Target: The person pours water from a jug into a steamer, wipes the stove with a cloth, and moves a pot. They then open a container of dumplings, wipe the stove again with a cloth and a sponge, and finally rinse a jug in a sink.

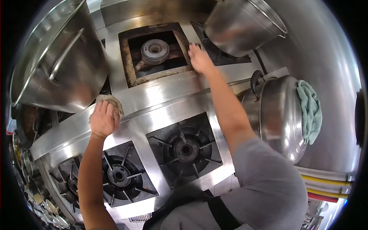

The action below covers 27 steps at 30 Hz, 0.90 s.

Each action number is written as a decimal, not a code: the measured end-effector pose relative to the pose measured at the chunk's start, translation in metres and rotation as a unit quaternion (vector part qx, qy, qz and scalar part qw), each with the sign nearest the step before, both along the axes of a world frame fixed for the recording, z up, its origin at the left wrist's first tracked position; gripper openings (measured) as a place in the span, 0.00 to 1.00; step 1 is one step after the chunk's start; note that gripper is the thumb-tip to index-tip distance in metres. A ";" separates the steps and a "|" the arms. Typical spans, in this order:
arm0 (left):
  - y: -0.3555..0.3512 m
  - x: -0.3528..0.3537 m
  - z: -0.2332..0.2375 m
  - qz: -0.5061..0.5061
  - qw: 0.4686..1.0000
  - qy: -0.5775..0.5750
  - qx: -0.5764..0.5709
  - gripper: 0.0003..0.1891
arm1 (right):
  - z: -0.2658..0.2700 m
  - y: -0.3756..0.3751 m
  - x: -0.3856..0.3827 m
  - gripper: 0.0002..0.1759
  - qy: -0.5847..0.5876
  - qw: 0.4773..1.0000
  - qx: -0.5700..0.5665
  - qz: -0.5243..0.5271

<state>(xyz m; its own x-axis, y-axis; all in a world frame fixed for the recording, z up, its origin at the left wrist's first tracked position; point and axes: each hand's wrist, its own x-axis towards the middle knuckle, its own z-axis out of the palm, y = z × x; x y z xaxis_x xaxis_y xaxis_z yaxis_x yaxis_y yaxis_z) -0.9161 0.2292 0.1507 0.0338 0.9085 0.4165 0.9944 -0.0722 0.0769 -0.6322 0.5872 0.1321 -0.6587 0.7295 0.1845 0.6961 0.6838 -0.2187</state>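
Observation:
My left hand (104, 120) presses a damp-looking beige cloth (119, 107) onto the steel ledge (142, 100) of the stove, fingers curved over it. Farther back, my right hand (200, 60) reaches across with its fingers stretched out over the steel strip beside an uncovered burner (155, 51). A small dark patch shows at its fingertips; I cannot make out what it is. Around that burner runs a square, rusty, stained frame (157, 78), just left of my right hand.
A large steel stockpot (73, 73) stands at the left, and another pot (239, 28) at the back right. At the right is a domed steel lid or pan (278, 115) with a green cloth (309, 111). Front burners (186, 149) (119, 175) have raised grates.

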 end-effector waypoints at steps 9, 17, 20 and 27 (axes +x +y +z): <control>-0.003 0.000 -0.002 -0.006 1.000 -0.022 0.003 0.10 | 0.015 -0.035 0.016 0.26 0.003 0.998 -0.044 -0.040; -0.001 0.000 0.004 -0.032 0.998 -0.043 0.020 0.08 | 0.010 -0.038 0.020 0.26 0.020 0.998 -0.039 -0.051; -0.004 0.001 0.000 -0.001 0.999 -0.034 -0.006 0.12 | 0.016 -0.031 0.012 0.28 -0.055 0.994 -0.055 -0.070; -0.002 -0.002 0.000 -0.002 0.999 -0.042 -0.010 0.13 | 0.007 -0.039 0.026 0.27 -0.001 0.996 -0.066 -0.068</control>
